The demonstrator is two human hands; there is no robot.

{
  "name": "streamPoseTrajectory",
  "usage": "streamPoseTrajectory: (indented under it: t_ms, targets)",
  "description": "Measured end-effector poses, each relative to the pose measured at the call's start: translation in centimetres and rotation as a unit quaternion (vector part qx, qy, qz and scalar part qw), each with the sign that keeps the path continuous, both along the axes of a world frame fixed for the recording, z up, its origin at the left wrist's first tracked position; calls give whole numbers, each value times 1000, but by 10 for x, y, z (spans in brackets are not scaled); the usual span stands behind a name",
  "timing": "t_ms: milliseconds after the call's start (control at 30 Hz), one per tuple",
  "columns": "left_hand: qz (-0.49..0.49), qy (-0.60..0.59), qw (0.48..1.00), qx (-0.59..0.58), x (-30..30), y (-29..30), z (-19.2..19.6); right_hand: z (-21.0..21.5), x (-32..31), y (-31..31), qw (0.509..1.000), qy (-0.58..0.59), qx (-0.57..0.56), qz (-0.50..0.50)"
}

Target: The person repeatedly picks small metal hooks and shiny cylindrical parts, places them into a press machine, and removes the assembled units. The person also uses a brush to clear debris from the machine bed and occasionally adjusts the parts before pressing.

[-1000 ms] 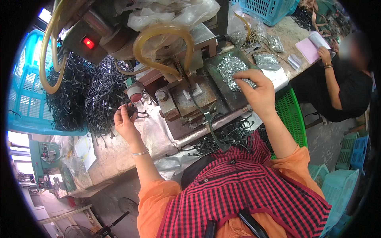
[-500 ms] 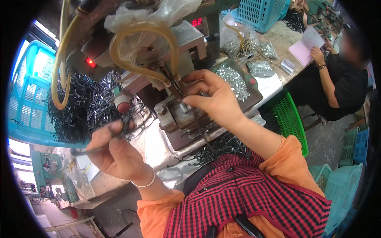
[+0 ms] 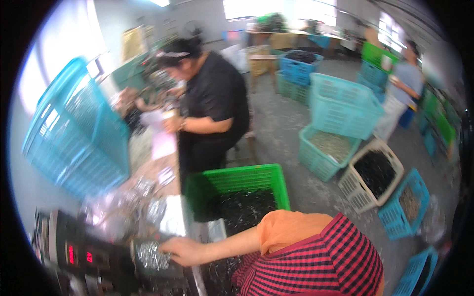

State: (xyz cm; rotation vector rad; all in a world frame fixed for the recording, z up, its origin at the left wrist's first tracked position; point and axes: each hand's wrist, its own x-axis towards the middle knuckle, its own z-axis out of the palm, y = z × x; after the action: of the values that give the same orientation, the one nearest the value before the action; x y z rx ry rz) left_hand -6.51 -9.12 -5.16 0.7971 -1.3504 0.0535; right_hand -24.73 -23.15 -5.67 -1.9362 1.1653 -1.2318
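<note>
My right hand (image 3: 183, 250) reaches left across the bench and rests its fingertips on a pile of small shiny metal parts (image 3: 149, 256) in a dark tray. The picture is blurred, so I cannot tell whether the fingers hold any parts. My orange sleeve and red-and-black checked top (image 3: 316, 261) fill the lower middle. Left of the tray stands a dark machine (image 3: 94, 261) with red lit digits. My left hand is out of view.
A green crate (image 3: 237, 176) of black wire parts stands on the floor beside me. A person in black (image 3: 215, 101) sits at the same bench over pink sheets (image 3: 163, 144). A big teal basket (image 3: 74, 133) tilts at left. Crates (image 3: 340, 106) dot the floor; another person (image 3: 402, 89) stands far right.
The view has swung from the machine toward the room on the right. My right hand went from the machine's fixture back to the tray of metal parts. My left hand left the picture.
</note>
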Motion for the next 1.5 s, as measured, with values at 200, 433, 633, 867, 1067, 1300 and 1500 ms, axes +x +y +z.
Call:
streamPoseTrajectory:
  t_ms: [200, 433, 633, 867, 1067, 1300, 1500]
  targets:
    - [-123, 47, 976, 175, -66, -2, 43, -47, -21, 18, 995, -3, -80, 54]
    - [-144, -3, 964, 223, -76, 9, 57, -68, -19, 13, 986, -2, -150, 69]
    - [-127, -15, 960, 249, -72, 16, 58, -54, -22, 21, 990, 18, -123, 66]
    - [-98, -23, 956, 276, -70, 23, 61, -51, -25, 19, 986, 14, -147, 81]
    - [-73, -22, 951, 300, -69, 27, 66, -57, -22, 16, 983, -3, -166, 77]
    - [-40, -71, 948, 308, -69, 27, 67, -53, -28, 19, 984, 4, -157, 88]
    - [-49, -108, 944, 308, -68, 25, 63, -56, -29, 18, 984, -5, -157, 82]
